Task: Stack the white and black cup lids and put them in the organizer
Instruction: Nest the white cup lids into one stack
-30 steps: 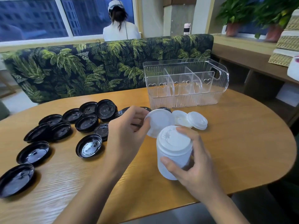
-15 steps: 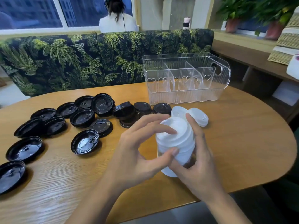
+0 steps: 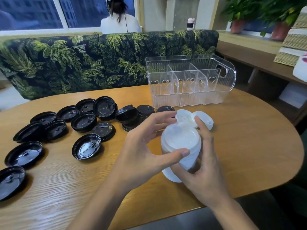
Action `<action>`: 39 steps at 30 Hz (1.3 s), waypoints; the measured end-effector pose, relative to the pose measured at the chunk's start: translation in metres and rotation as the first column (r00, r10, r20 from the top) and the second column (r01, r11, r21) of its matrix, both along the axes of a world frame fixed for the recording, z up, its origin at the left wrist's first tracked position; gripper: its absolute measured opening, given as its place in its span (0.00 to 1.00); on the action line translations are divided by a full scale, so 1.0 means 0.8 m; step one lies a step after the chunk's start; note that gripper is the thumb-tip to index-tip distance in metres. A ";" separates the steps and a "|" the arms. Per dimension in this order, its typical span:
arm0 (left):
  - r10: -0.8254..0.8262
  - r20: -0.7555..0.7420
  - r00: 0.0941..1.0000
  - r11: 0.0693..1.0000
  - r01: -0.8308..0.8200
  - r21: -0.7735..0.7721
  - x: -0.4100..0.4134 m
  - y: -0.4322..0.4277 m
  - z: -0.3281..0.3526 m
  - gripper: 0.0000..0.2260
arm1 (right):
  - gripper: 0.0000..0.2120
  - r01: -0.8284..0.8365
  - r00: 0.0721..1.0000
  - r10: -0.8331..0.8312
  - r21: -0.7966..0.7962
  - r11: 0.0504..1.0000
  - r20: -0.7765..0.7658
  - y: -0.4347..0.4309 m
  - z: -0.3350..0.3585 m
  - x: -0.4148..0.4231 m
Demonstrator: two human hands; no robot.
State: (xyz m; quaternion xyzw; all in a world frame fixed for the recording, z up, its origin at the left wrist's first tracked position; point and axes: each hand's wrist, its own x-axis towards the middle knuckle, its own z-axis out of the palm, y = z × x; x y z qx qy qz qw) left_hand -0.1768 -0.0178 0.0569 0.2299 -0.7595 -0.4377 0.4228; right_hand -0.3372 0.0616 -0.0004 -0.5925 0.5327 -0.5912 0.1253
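Observation:
My right hand grips a tall stack of white lids from the right and below, held just above the table. My left hand is on the stack's left side, thumb pressed to the near rim of the top lid, fingers spread over the far rim. Two loose white lids lie on the table just behind the stack. Several black lids are scattered across the table's left half, some upside down. The clear organizer with dividers stands at the back, with nothing in it.
The oval wooden table has its near edge just under my wrists. A leaf-patterned sofa runs behind it, and a person sits beyond the sofa facing away. A wooden shelf with potted plants is at the right.
My left hand brought a white lid from behind onto the top of the stack and now holds it there. The view shifted slightly downward.

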 end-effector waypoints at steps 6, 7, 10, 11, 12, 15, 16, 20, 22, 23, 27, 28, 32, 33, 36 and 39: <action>0.004 0.041 0.999 1.000 -0.004 -0.009 0.001 -0.001 -0.002 0.31 | 0.45 0.011 0.999 -0.011 -0.005 1.000 -0.047 -0.001 -0.002 -0.002; 0.001 0.056 0.998 1.000 -0.001 -0.002 0.002 -0.002 -0.002 0.31 | 0.43 0.016 0.998 -0.016 -0.006 1.000 -0.056 -0.001 -0.002 -0.003; -0.005 0.092 0.996 1.000 0.004 0.017 0.003 -0.001 -0.003 0.30 | 0.40 0.011 0.999 -0.011 -0.002 1.000 -0.046 0.000 -0.002 -0.004; -0.007 0.099 0.995 1.000 0.005 0.023 0.003 0.000 -0.003 0.30 | 0.39 0.009 0.999 -0.009 -0.001 1.000 -0.045 0.000 -0.002 -0.005; -0.010 0.103 0.995 1.000 0.007 0.031 0.003 -0.001 -0.002 0.29 | 0.38 0.007 0.999 -0.007 -0.003 1.000 -0.049 0.000 0.000 -0.005; -0.021 0.118 0.993 0.999 0.015 0.051 0.002 -0.003 0.000 0.29 | 0.37 -0.003 0.998 0.003 -0.007 1.000 -0.064 0.000 0.004 -0.004; -0.024 0.123 0.992 0.998 0.018 0.056 0.002 -0.003 0.000 0.28 | 0.37 -0.006 0.998 0.006 -0.002 1.000 -0.069 0.000 0.006 -0.004; -0.011 0.173 0.985 1.000 0.008 0.015 0.003 -0.005 -0.003 0.28 | 0.38 -0.006 0.997 0.008 0.021 1.000 -0.075 0.001 0.009 -0.004; -0.004 0.189 0.982 1.000 0.006 -0.008 0.002 -0.006 -0.006 0.27 | 0.39 -0.001 0.997 0.003 0.024 1.000 -0.076 0.001 0.009 -0.005; -0.004 0.189 0.982 1.000 0.007 -0.012 0.002 -0.007 -0.007 0.28 | 0.39 0.002 0.997 0.000 0.026 1.000 -0.078 0.001 0.009 -0.007; -0.087 0.127 0.988 0.995 0.080 0.054 -0.006 -0.012 -0.015 0.29 | 0.39 0.048 0.995 -0.046 0.023 0.999 -0.089 0.005 0.011 -0.016; -0.112 0.080 0.990 0.990 0.104 0.092 -0.010 -0.014 -0.018 0.28 | 0.38 0.068 0.994 -0.067 0.015 0.998 -0.092 0.006 0.012 -0.019; 0.009 0.051 0.999 0.998 -0.011 0.054 -0.032 -0.034 -0.024 0.16 | 0.37 0.119 0.989 -0.119 -0.003 0.993 -0.093 0.013 0.014 -0.038; 0.065 0.084 0.994 0.998 -0.065 -0.004 -0.039 -0.041 -0.027 0.12 | 0.37 0.125 0.988 -0.125 -0.003 0.992 -0.087 0.015 0.014 -0.043; 0.230 0.218 0.948 0.945 -0.165 -0.281 -0.064 -0.063 -0.042 0.13 | 0.38 0.153 0.985 -0.153 0.004 0.988 -0.076 0.021 0.010 -0.062; 0.295 0.319 0.901 0.871 -0.117 -0.477 -0.090 -0.078 -0.059 0.15 | 0.38 0.180 0.981 -0.180 -0.001 0.984 -0.073 0.026 0.010 -0.079</action>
